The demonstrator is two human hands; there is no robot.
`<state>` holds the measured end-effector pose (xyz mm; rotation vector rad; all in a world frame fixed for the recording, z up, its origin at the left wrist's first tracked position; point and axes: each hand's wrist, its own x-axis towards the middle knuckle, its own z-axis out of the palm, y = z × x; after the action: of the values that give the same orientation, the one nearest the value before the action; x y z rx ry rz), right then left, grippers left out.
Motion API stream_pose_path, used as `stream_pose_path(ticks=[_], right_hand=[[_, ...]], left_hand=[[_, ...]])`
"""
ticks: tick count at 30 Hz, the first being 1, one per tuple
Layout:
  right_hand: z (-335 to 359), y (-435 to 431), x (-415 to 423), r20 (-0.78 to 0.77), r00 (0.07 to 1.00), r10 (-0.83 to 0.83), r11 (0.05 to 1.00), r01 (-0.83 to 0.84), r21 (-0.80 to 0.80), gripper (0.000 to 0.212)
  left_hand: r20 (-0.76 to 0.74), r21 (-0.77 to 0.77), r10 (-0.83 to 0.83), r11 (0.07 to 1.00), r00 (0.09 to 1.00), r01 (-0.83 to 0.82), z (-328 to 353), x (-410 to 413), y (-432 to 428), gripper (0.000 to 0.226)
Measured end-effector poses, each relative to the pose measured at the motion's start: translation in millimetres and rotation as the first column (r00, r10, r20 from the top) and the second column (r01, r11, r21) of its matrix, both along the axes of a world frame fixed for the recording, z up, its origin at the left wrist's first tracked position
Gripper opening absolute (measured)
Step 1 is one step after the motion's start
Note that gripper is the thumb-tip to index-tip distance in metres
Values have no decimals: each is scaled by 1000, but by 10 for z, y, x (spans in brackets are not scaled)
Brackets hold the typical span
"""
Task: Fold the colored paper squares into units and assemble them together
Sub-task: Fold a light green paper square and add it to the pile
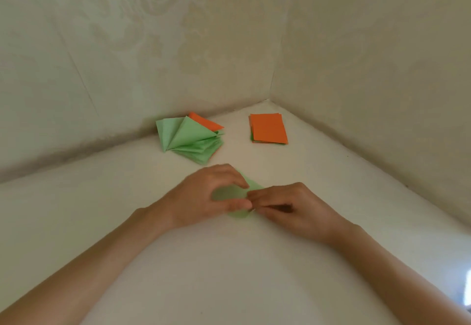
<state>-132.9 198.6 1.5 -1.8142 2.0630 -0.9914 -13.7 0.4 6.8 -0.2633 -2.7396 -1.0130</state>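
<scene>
- Patterned cream walls point(153, 44) corner a white table point(229, 273).
- Green paper point(254, 185) lies mid-table, between both hands.
- Left hand point(201, 197) curls over the paper, holding it; right hand point(293, 207) pinches its near edge.
- Beyond, folded green and orange units point(188, 138) fan out at left; an orange-topped stack point(269, 128) sits at right.

Passable gap on the table point(237, 131) between folded-unit pile point(190, 138) and orange square stack point(269, 128); blocked just behind and rightward by wallpapered walls point(356, 70).
</scene>
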Motion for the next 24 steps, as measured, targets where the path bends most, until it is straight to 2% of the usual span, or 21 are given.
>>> stream_pose_path(ticks=[3,6,8,10,12,14,19,24], right_hand=[[-41,48,-23,57,998,14,1000,-15,25,23],[-49,60,-46,25,1000,-10,1000,9,21,28],[-27,64,-77,22,994,-110,994,110,4,30],[5,61,-80,82,963,-258,966,257,27,27],[11,17,-49,93,926,-365,930,358,90,17],[-3,-33,-15,66,901,-428,900,418,123,18],[-15,-107,11,9,878,-478,872,473,127,20],[17,-165,-28,-18,897,-441,880,436,190,22]], left_hand=[[64,-99,13,995,998,-7,-93,24,-9,75],[52,-73,45,996,998,-41,-124,30,-52,69],[35,-38,64,997,997,-62,-121,30,-52,59],[38,-27,79,997,996,-78,-121,34,-39,49],[32,-11,98,995,995,-97,-149,30,-14,48],[-1,30,140,990,990,-140,-188,12,25,50],[-13,81,246,966,969,-244,-244,-31,99,24],[-2,61,300,952,954,-299,-264,-46,117,26]])
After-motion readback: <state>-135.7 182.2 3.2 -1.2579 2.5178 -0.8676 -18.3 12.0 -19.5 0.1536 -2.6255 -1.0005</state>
